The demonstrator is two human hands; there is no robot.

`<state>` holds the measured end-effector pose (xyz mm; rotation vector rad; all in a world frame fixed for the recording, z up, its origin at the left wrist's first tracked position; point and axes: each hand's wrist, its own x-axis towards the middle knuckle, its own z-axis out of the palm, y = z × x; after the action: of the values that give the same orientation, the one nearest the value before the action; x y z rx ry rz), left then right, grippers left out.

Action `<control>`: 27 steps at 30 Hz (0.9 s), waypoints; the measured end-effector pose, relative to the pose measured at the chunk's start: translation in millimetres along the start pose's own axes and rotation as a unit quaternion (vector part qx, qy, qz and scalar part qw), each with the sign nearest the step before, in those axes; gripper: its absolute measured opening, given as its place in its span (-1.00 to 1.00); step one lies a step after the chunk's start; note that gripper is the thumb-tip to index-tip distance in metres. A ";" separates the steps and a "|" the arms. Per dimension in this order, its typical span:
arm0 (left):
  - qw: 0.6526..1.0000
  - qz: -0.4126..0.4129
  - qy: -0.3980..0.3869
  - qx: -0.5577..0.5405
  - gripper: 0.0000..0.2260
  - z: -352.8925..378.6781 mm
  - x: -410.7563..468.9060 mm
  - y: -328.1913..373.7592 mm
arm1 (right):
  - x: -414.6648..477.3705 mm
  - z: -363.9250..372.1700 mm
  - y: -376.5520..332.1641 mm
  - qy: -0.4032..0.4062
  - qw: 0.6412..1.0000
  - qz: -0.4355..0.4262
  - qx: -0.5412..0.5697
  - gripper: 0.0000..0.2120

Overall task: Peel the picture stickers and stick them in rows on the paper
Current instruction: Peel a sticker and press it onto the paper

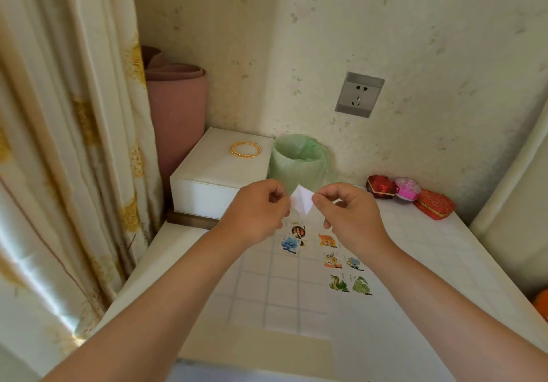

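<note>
While a small white folded sticker piece [302, 202] is raised above the counter [184, 245], its backing is apparently being parted.
It is pinched from both sides in the fingertip grip of the left hand [261, 209] and right hand [350, 215], over the pale squared paper [267, 286] where colourful animal picture stickers [335, 260] lie in rows; their tiny captions cannot be read.

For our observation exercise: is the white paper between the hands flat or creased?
Creased: a fold line runs down the white paper pinched by left hand and right hand.
</note>
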<state>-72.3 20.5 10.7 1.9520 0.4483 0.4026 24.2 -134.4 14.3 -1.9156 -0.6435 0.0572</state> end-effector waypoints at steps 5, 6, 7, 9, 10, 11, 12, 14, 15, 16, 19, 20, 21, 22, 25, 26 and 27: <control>0.998 -0.002 0.043 0.055 -0.88 -19.0 8.8 -1.0 | 33.9 5.8 -8.1 0.044 0.998 -0.044 -0.028 -0.90; 0.997 -0.005 0.048 0.053 -0.88 -21.3 10.7 -0.1 | 46.4 7.6 -9.3 0.056 0.995 -0.060 -0.052 -0.89; 0.997 -0.007 0.051 0.049 -0.88 -22.8 12.4 0.6 | 60.4 9.9 -10.3 0.068 0.992 -0.076 -0.078 -0.90; 0.997 -0.010 0.056 0.044 -0.88 -24.6 15.2 2.1 | 88.3 15.2 -14.1 0.088 0.982 -0.104 -0.129 -0.93; 0.997 -0.011 0.058 0.041 -0.87 -25.0 16.3 2.5 | 100.8 17.9 -16.5 0.090 0.977 -0.113 -0.155 -0.93; 0.998 -0.011 0.059 0.037 -0.87 -25.2 17.5 2.5 | 112.1 20.2 -18.6 0.088 0.971 -0.119 -0.186 -0.94; 0.998 -0.011 0.059 0.034 -0.86 -25.5 18.5 2.3 | 122.1 22.2 -19.4 0.079 0.964 -0.120 -0.223 -0.93; 0.998 -0.013 0.057 0.034 -0.84 -25.9 20.8 1.0 | 138.4 26.0 -17.5 0.047 0.947 -0.110 -0.299 -0.90; 0.998 -0.014 0.056 0.035 -0.84 -26.0 22.1 0.0 | 143.8 27.6 -15.3 0.027 0.939 -0.101 -0.328 -0.89; 0.998 -0.015 0.055 0.035 -0.83 -25.9 23.1 -1.2 | 147.3 29.0 -12.6 0.010 0.935 -0.092 -0.344 -0.89; 0.998 -0.017 0.052 0.028 -0.83 -23.9 25.5 -2.5 | 146.6 30.1 -5.9 -0.005 0.944 -0.083 -0.320 -0.91; 0.998 -0.019 0.049 0.021 -0.84 -22.5 25.4 -1.8 | 142.0 29.0 -5.8 0.001 0.948 -0.092 -0.304 -0.90; 0.999 -0.022 0.045 0.011 -0.84 -20.9 24.8 -0.5 | 135.3 27.5 -6.3 0.011 0.952 -0.108 -0.288 -0.89; 0.999 -0.028 0.041 0.000 -0.84 -19.0 24.2 1.3 | 126.1 24.8 -7.4 0.022 0.954 -0.127 -0.270 -0.88; 0.996 -0.058 0.031 -0.053 -0.84 -11.7 22.2 7.8 | 86.9 11.7 -11.4 0.037 0.958 -0.193 -0.211 -0.89; 0.994 -0.071 0.024 -0.077 -0.84 -8.7 20.6 10.2 | 72.0 6.1 -12.3 0.022 0.956 -0.214 -0.200 -0.89; 0.991 -0.084 0.014 -0.101 -0.84 -5.1 18.8 12.9 | 58.1 0.6 -12.0 0.002 0.951 -0.236 -0.202 -0.85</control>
<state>-56.5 28.6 26.0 1.7013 0.5638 0.3537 68.7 -103.7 38.8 -2.0913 -1.1653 -0.4099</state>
